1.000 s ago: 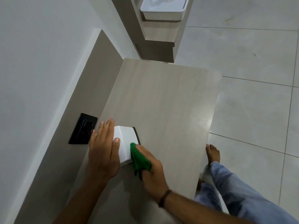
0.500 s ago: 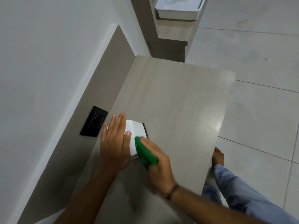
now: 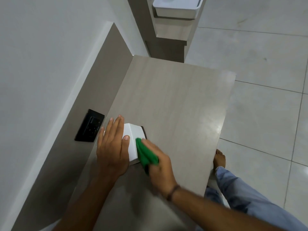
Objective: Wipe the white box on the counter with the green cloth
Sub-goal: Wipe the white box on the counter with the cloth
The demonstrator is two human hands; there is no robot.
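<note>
Left hand (image 3: 112,150) lies flat on the white box (image 3: 133,139); right hand (image 3: 158,165) fingers clutch the green cloth (image 3: 146,155) against it, black socket (image 3: 90,125) nearby.

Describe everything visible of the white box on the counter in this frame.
The small white box looks like smooth matte cardboard or plastic, with crisp edges and a dark strip along its far right side. It sits on the pale wood-grain counter near the wall. The left hand lies flat on its top, thumb on the upper face; the right hand presses the folded green cloth against its right side.

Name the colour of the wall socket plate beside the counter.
Black, seen in the head view: rectangular wall socket plate.
</note>
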